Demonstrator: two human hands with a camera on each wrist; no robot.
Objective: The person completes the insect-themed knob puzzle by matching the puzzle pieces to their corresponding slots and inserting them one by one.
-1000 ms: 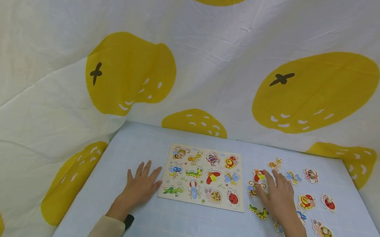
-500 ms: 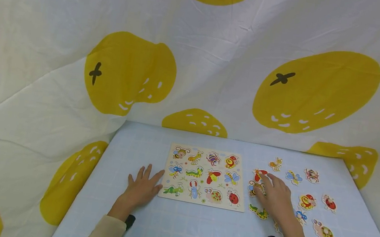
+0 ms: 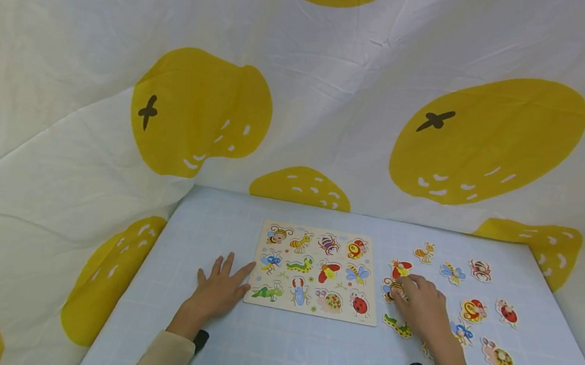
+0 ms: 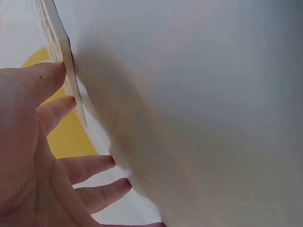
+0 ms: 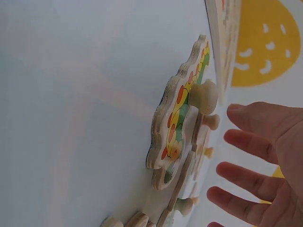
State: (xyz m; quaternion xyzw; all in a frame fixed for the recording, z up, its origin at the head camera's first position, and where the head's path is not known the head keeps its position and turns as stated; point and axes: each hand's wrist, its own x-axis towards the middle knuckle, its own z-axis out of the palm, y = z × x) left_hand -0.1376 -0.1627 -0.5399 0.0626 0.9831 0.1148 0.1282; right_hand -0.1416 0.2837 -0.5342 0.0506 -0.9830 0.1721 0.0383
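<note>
A flat wooden puzzle board (image 3: 284,305) with insect pictures lies mid-table. My left hand (image 3: 218,290) is spread at its left edge; in the left wrist view the thumb and one finger touch the edge of the board (image 4: 61,42). On the right, my right hand (image 3: 423,307) hovers over the loose pieces, fingers relaxed and apart, nearest the bee piece (image 3: 388,291). The right wrist view has the caterpillar piece (image 5: 175,123) with its wooden knob (image 5: 204,97) just beyond the thumb; nothing is between thumb and fingers. The right hand partly hides the bee and another piece.
Around the right hand lie a red-winged beetle piece (image 3: 401,269), a dragonfly (image 3: 452,273), a spider (image 3: 479,270), a ladybird (image 3: 506,313), a snail (image 3: 497,356) and several others. A patterned cloth (image 3: 333,126) rises behind the table.
My right hand has drawn back a little toward me, its fingers bending and coming closer together, so the red beetle piece shows more. The left hand has shifted slightly against the board's edge.
</note>
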